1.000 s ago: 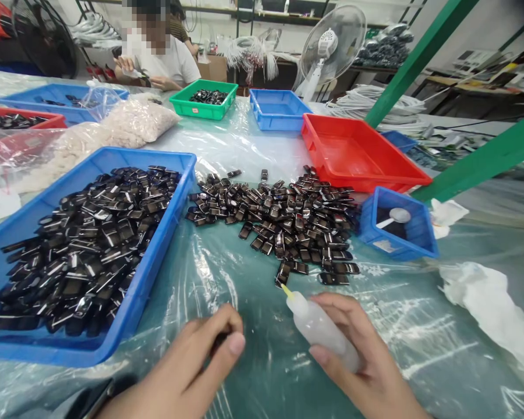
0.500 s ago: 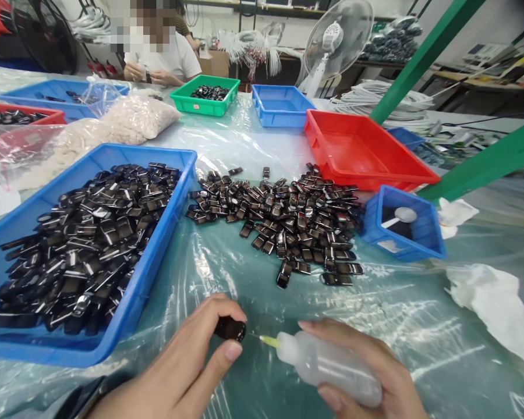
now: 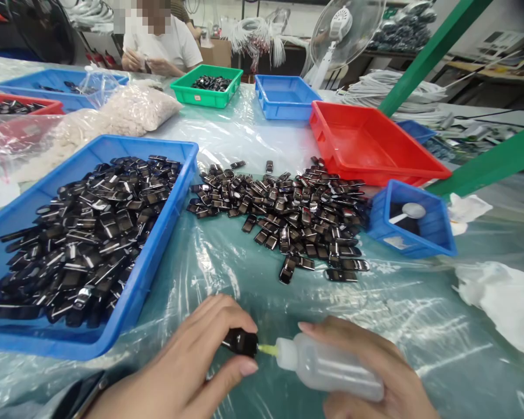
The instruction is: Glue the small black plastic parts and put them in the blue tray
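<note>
Left hand (image 3: 192, 366) fingers pinch a small black part (image 3: 241, 341); right hand (image 3: 375, 372) fingers wrap the squeeze bottle (image 3: 327, 366), its nozzle touching the part.

The translucent white plastic squeeze bottle (image 3: 327, 368), held upright a second ago with its yellow nozzle pointing to about eleven o'clock, has been laid nearly flat in the right hand (image 3: 375, 378), nozzle turned to nine o'clock. The small glossy black plastic part (image 3: 241, 341), earlier hidden within the left hand (image 3: 187, 366), has been brought out, and the nozzle tip is now met by it.
</note>
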Demonstrator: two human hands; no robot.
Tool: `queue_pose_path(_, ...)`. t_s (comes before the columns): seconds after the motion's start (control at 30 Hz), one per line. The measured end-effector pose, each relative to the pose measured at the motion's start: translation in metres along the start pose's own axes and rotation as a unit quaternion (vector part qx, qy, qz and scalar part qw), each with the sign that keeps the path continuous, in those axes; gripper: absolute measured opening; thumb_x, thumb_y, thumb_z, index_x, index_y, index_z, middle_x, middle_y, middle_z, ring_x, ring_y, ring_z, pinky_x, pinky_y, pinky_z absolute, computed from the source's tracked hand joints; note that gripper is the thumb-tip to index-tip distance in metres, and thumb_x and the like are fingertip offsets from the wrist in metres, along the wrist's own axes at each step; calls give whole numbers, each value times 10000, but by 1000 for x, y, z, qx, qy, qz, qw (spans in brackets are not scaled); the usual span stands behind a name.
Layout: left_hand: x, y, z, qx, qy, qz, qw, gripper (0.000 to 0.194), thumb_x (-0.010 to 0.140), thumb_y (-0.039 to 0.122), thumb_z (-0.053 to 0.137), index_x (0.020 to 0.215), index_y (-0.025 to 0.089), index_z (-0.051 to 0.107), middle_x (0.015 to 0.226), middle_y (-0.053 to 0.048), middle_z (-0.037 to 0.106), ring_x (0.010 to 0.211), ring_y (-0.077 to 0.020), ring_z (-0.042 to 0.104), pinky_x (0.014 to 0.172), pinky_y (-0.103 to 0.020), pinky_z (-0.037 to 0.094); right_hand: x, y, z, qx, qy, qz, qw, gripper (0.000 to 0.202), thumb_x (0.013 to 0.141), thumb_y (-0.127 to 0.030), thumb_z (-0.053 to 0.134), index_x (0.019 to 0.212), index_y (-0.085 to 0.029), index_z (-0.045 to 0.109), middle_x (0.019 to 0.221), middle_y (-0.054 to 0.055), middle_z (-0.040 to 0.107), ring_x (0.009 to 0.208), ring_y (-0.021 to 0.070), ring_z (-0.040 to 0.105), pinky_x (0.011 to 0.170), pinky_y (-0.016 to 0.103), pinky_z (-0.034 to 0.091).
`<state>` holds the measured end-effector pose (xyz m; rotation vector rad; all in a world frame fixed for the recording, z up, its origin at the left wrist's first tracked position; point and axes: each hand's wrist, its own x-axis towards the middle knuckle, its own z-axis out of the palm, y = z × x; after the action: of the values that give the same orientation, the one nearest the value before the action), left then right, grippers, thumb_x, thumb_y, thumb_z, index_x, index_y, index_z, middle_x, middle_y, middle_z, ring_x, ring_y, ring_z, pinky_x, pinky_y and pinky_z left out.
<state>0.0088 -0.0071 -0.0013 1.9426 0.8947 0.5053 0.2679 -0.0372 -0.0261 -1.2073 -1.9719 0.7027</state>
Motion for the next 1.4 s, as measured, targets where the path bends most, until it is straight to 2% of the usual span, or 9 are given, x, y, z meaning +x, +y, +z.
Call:
queue_pose_path(0.1, -1, 0, 1, 3, 17, 22, 1000, 165, 971, 220, 475, 1112, 280, 414, 971, -1, 512, 883, -186, 515, 773, -295, 435, 0, -2, -1, 15, -5, 15, 1000, 443, 768, -493, 703, 1177, -350, 614, 802, 5, 644, 600, 163, 630, 568, 276, 545)
queue_pose_path(0.27, -1, 1, -1, 17, 3, 28, 999, 166, 969, 222, 502, 1101, 263, 410, 958, 5, 511, 867, -173, 518, 770, -275, 433, 3, -7, -3, 36, -18, 20, 999, 364, 826, -469, 650, 1173, -364, 615, 761, -17, 619, 592, 143, 605, 569, 255, 530)
queue_pose_path(0.47, -2, 1, 1, 7, 22, 30, 999, 152, 976, 235, 482, 1110, 270, 420, 959, 4, 522, 866, -178, 524, 764, -283, 436, -8, -2, -4, -19, -25, 43, 999, 364, 825, -523, 616, 1168, -401, 616, 842, -1, 652, 729, 190, 658, 714, 337, 575)
queue_pose_path(0.67, -3, 3, 0, 13, -8, -5, 1000, 186, 970, 231, 500, 1122, 289, 408, 1005, -5, 505, 930, -188, 508, 820, -297, 442, -16, -1, -4, -31, -36, 81, 996, 366, 828, -525, 611, 1179, -420, 621, 973, 35, 681, 890, 229, 674, 699, 313, 593)
queue_pose_path(0.87, -2, 3, 1, 7, 4, -3, 1000, 196, 964, 223, 509, 1124, 291, 420, 992, -2, 510, 913, -183, 513, 799, -287, 448, -19, -3, -5, -7, -43, 104, 994, 375, 822, -523, 620, 1184, -425, 621, 1007, 39, 677, 923, 232, 673, 671, 278, 601)
queue_pose_path(1.13, -2, -1, 7, -25, 51, 8, 998, 155, 941, 207, 539, 1051, 296, 474, 915, 31, 578, 801, -147, 581, 704, -230, 463, -2, -11, -6, 20, -31, 44, 998, 344, 839, -499, 618, 1163, -382, 622, 819, -3, 665, 692, 159, 662, 587, 234, 548)
queue_pose_path(1.27, 0, 0, 6, -26, 35, -8, 999, 136, 942, 218, 532, 1054, 290, 510, 873, 37, 618, 728, -133, 609, 654, -207, 496, 3, -11, -6, 25, -23, 16, 999, 367, 825, -510, 631, 1158, -356, 624, 788, -15, 660, 630, 136, 648, 572, 225, 527)
queue_pose_path(1.33, -1, 1, 3, -9, 7, -14, 1000, 150, 960, 250, 496, 1103, 288, 522, 918, 13, 631, 800, -160, 633, 708, -240, 525, 3, -11, -6, 14, -21, 20, 999, 378, 815, -515, 641, 1158, -356, 625, 819, -8, 670, 659, 149, 660, 584, 238, 535)
queue_pose_path(1.4, -4, 2, 1, 26, -25, -41, 998, 234, 975, 289, 467, 1203, 330, 499, 1105, -14, 616, 1043, -215, 608, 851, -305, 527, 3, -10, -7, 13, -24, 20, 999, 384, 817, -492, 651, 1176, -361, 613, 831, -7, 676, 672, 159, 667, 590, 248, 542)
